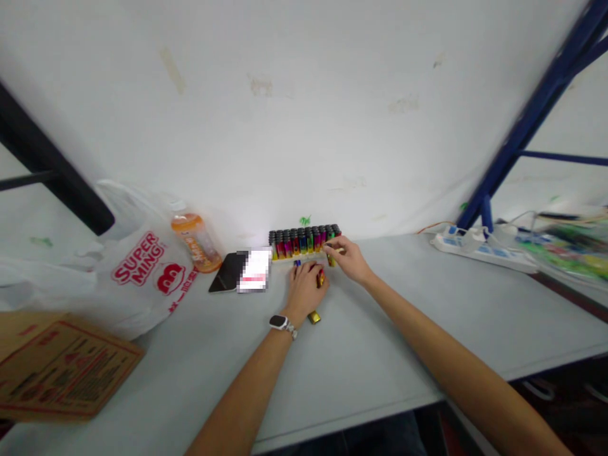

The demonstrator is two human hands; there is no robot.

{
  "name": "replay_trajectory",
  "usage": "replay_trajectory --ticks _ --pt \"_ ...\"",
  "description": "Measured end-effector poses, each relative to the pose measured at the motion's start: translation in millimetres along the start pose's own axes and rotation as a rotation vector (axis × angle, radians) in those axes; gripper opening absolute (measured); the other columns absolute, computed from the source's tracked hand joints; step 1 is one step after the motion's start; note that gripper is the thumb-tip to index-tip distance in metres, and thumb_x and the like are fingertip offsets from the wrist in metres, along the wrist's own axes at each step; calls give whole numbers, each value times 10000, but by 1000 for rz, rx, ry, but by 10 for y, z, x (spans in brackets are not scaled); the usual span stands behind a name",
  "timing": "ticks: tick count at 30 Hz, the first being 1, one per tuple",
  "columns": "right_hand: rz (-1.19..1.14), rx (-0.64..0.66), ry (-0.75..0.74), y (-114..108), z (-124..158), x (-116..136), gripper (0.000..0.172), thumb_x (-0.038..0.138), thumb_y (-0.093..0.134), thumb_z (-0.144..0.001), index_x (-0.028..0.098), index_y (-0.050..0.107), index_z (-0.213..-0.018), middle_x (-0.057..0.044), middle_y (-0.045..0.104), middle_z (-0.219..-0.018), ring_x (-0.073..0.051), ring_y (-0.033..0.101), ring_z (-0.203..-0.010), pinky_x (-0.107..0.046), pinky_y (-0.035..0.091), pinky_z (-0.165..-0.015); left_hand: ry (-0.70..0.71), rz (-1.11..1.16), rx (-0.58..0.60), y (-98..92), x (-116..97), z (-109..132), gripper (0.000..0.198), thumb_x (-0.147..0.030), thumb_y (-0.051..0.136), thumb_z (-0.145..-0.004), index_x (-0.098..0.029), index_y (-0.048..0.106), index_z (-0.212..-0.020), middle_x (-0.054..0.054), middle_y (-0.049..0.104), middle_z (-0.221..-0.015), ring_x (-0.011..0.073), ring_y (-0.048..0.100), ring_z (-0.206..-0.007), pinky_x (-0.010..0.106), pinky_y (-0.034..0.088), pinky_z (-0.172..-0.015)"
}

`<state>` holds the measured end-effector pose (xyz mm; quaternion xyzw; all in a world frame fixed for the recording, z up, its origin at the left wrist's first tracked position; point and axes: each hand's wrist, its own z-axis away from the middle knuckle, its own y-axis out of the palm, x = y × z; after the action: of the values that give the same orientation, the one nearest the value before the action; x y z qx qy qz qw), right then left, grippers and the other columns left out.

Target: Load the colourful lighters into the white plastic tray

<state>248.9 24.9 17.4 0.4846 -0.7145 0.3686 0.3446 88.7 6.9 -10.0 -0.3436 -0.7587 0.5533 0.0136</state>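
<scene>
Against the wall stands a packed block of shiny, many-coloured lighters (304,240) with black tops, set upright in several rows on a pale tray (299,258). My left hand (306,288) rests on the table just in front, fingers curled over a few loose lighters; a red-and-gold lighter (320,278) shows at its fingers. A gold lighter (314,316) lies on the table beside the left wrist. At the right end of the block, my right hand (349,258) is closed in a pinch on a yellowish lighter (331,260). The fingertips partly hide it.
Left of the block lie a dark phone-like slab (228,272) and a bright blurred-out rectangle (255,269). Farther left are an orange drink bottle (197,244), a white plastic bag (152,272) and a cardboard box (71,367). Power strips (484,250) sit at right by a blue post (517,126).
</scene>
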Motion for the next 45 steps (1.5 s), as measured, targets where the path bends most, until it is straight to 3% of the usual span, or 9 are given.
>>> replay_trajectory --ticks 3,10,20,24,28,32,38,41,45 --pt "212 32 -130 -108 -219 16 163 307 694 -770 187 731 -874 -36 666 -865 -137 563 -695 -289 472 -714 2 7 -3 2 3 4 306 -322 547 -891 -233 619 -1176 73 596 -1297 258 517 -1209 470 281 -1112" --pt "397 194 -196 -147 -610 17 183 126 658 -732 183 751 -878 -24 690 -806 -132 570 -647 -273 464 -678 -89 -54 -46 -91 -57 33 347 -406 680 -792 -176 565 -1025 93 582 -1102 254 529 -1080 410 378 -998" --pt "325 258 -162 -137 -718 -51 161 65 697 -672 202 757 -729 24 680 -615 -126 574 -567 -239 431 -615 -62 -173 -44 -128 -136 14 143 -284 619 -802 -168 616 -885 120 561 -1044 292 496 -1063 447 383 -931" --pt "344 329 -158 -187 -789 -67 140 76 700 -693 193 762 -738 7 702 -650 -140 599 -586 -255 455 -640 -29 -223 -46 -98 -153 -50 154 -278 601 -824 -167 647 -920 134 568 -1066 304 487 -1075 452 387 -912" --pt "537 371 -250 -228 -817 -74 126 117 680 -761 184 778 -804 -37 698 -740 -178 605 -687 -309 468 -718 5 -198 -12 -59 -146 -121 158 -246 533 -886 -171 664 -931 134 584 -1051 300 494 -1079 457 382 -934" --pt "827 317 -423 -236 -743 -54 195 156 639 -822 173 789 -946 -121 621 -960 -240 540 -923 -377 434 -863 19 -199 24 -53 -150 -156 197 -196 484 -906 -151 672 -945 149 601 -1047 302 511 -1070 458 385 -939" --pt "984 303 -423 -193 -584 -70 329 205 588 -864 172 731 -1159 -135 523 -964 -269 463 -939 -394 405 -840 52 -227 39 -56 -163 -186 219 -152 450 -910 -141 664 -955 164 629 -1056 305 547 -1068 441 408 -922" --pt "911 250 -422 -180 -496 -50 398 223 603 -845 156 677 -1230 -137 526 -999 -269 474 -955 -393 411 -849 43 -208 40 -84 -147 -188 214 -167 416 -940 -135 618 -1002 165 649 -1024 294 582 -1042 407 432 -895" --pt "576 -14 -360 -192 -282 28 304 222 530 -877 163 669 -1141 -100 544 -977 -229 521 -928 -355 437 -841 -63 3 49 -183 -94 -138 209 -130 356 -956 -156 502 -1103 129 665 -919 240 642 -860 329 455 -748"
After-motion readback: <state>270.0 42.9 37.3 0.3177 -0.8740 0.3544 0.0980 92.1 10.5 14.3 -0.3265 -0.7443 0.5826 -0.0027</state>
